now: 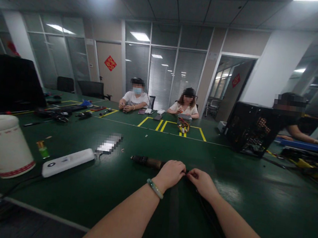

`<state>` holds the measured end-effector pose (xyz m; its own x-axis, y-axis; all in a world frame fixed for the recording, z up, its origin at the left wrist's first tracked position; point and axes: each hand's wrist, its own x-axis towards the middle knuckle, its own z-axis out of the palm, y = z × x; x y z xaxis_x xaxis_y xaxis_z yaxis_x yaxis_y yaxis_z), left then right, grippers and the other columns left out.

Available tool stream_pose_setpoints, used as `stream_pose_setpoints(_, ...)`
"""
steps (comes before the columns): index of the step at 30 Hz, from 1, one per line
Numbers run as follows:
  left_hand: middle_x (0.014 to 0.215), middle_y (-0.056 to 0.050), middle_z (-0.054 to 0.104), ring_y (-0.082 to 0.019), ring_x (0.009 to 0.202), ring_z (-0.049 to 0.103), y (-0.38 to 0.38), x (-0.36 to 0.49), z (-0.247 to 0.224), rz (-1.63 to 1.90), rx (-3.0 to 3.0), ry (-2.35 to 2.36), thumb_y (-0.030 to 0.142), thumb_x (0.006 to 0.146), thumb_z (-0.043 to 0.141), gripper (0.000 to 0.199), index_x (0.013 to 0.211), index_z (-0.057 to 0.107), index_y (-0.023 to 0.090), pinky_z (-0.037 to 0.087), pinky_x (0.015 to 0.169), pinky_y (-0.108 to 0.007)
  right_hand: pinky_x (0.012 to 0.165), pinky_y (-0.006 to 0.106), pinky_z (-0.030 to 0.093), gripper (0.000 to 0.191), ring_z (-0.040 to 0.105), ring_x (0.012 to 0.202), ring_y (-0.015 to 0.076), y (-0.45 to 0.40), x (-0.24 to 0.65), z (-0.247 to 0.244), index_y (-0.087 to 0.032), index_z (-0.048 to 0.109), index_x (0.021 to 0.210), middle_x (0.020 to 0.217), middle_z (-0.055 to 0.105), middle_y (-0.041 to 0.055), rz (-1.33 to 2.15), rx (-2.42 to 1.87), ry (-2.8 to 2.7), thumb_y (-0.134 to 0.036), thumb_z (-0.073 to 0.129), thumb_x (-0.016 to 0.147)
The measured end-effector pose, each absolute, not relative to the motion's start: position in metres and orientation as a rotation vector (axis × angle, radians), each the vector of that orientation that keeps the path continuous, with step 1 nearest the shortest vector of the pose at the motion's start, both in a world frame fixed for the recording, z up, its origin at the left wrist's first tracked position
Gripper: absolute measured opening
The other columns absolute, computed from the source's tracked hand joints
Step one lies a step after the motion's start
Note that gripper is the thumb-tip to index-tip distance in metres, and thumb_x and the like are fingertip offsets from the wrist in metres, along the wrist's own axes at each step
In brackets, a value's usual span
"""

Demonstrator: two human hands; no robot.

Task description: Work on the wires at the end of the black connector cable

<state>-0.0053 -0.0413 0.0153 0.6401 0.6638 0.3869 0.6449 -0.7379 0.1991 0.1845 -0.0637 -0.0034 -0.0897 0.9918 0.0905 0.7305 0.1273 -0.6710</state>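
Observation:
A dark electric screwdriver (152,163) with a black nose and brownish body lies on the green table, its tip pointing left. My left hand (171,172) is closed over the tool's rear part, hiding it. A jade-coloured bangle circles that wrist. Just to the right, my right hand (202,181) pinches the black cord (208,210) close to where it meets the tool. Between my fingertips a small dark piece shows, too small to make out. From there the cord runs towards me beneath my right forearm.
A white power strip (68,163), a lit phone (110,144), a small green bottle (43,150) and a large white cup (3,146) are on the left. A black computer case (250,128) stands at right. Co-workers sit across the table; another person is at far right.

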Motion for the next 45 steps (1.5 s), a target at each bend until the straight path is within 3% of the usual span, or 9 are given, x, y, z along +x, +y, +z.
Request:
stream_pose_setpoints(6,0.100,-0.003,0.063,-0.019,0.096,0.058,-0.0436,-0.0059,0.0179,0.710,2.811,1.134,0.021,0.090,0.057,0.010,0.100,0.057,0.020,0.044,0.088,-0.033,0.059,0.025,0.041,0.020,0.064,0.069,0.0169,-0.0626,0.1853,-0.0028,-0.020,0.067,0.084,0.080,0.071,0.0022,0.556,-1.630,-1.928,-0.036,0.056,0.086)
stream_pose_setpoints(38,0.099,-0.002,0.062,-0.018,0.095,0.058,-0.0461,-0.0068,0.0197,0.728,2.818,1.110,0.023,0.090,0.055,0.009,0.099,0.057,0.020,0.044,0.087,-0.032,0.055,0.025,0.038,0.022,0.062,0.064,0.0156,-0.0625,0.1860,-0.0046,-0.021,0.068,0.085,0.078,0.070,0.0007,0.555,-1.613,-1.934,-0.038,0.054,0.087)
stream_pose_setpoints(45,0.095,-0.002,0.062,-0.019,0.093,0.058,-0.0459,-0.0060,0.0184,0.717,2.855,1.122,0.017,0.089,0.053,0.007,0.094,0.056,0.021,0.043,0.086,-0.032,0.058,0.025,0.039,0.022,0.063,0.070,0.0167,-0.0611,0.1865,-0.0058,-0.020,0.069,0.087,0.083,0.071,0.0025,0.556,-1.603,-1.940,-0.037,0.054,0.087)
